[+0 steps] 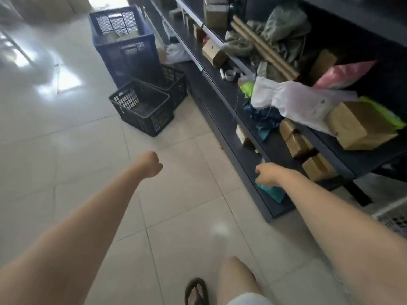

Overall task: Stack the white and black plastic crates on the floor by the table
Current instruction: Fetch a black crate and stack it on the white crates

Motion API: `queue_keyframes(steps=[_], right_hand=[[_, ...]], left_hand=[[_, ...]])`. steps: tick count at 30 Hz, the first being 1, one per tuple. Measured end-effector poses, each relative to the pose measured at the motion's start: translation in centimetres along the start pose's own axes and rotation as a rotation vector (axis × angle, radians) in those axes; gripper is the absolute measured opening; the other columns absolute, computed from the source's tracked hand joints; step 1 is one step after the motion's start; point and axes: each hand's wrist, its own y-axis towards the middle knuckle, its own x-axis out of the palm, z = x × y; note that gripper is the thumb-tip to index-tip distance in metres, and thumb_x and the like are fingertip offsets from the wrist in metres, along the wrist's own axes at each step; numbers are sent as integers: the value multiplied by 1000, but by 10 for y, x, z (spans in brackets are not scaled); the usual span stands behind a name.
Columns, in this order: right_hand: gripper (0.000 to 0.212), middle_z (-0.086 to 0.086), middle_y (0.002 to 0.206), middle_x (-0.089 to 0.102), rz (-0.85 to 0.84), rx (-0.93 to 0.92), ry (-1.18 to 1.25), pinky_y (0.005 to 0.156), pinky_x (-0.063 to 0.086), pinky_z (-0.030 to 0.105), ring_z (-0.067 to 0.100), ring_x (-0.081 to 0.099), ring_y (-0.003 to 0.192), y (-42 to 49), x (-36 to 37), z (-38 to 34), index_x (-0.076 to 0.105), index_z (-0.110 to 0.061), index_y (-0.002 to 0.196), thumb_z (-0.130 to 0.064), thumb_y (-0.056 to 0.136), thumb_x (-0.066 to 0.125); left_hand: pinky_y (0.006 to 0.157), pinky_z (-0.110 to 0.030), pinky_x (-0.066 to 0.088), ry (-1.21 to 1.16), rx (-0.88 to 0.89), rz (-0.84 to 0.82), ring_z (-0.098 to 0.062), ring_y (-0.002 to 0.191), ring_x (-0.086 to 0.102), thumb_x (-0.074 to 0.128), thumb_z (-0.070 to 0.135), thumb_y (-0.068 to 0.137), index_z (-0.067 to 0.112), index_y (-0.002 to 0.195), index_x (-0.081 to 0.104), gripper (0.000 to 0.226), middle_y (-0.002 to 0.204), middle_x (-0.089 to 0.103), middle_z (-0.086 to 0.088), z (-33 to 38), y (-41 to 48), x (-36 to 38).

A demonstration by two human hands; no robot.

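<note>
head view showed both hands empty, left hand (pixel 152 164) and right hand (pixel 265 173) curled loosely. two black crates (pixel 143 106) sat side by side ahead by the table (pixel 220 89), unstacked; a white crate (pixel 394 219) lay at right. stacking looked barely begun.

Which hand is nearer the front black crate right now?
Left. The left hand hangs over bare floor short of the front black crate. The right hand is off to the side by the shelf edge. Both are empty fists.
</note>
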Motion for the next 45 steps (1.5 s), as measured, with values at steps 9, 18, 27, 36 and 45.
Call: queue_keyframes(steps=[9, 18, 27, 36, 45], right_hand=[[43, 10, 137, 47, -109, -131, -131, 91, 38, 30, 27, 47, 123, 141, -99, -150, 46, -6, 133, -18, 93, 40], [31, 14, 117, 61, 24, -252, -204, 82, 45, 30, 31, 58, 107, 287, -266, -310, 61, -3, 111, -16, 86, 47], [40, 16, 121, 61, -9, -239, -190, 81, 51, 33, 29, 64, 100, 430, -361, -486, 57, -3, 122, -22, 88, 50], [32, 15, 117, 62, -94, -42, 75, 69, 52, 31, 28, 65, 90, 538, -411, -577, 61, -6, 115, -18, 87, 49], [20, 19, 107, 60, -99, 144, 308, 70, 36, 23, 27, 57, 91, 707, -411, -623, 60, -3, 102, -14, 87, 54]], left_hand=[[99, -38, 46, 12, -170, -52, -34, 120, 54, 50, 19, 89, 2, 125, 56, 40, 131, 57, -17, -103, 137, -68], [101, -41, 35, 309, -166, -36, -29, 124, 48, 43, 25, 91, 13, 126, 51, 38, 129, 56, -7, -174, 291, -192], [99, -41, 42, 271, -130, -77, -30, 127, 47, 44, 23, 92, 10, 134, 40, 44, 137, 50, -11, -301, 479, -300], [99, -34, 39, 164, -124, -66, -33, 127, 47, 47, 19, 94, 4, 136, 42, 45, 138, 50, -17, -379, 684, -428], [98, -37, 41, 225, -2, -216, -37, 121, 49, 47, 15, 92, -2, 132, 43, 43, 131, 48, -23, -379, 897, -420]])
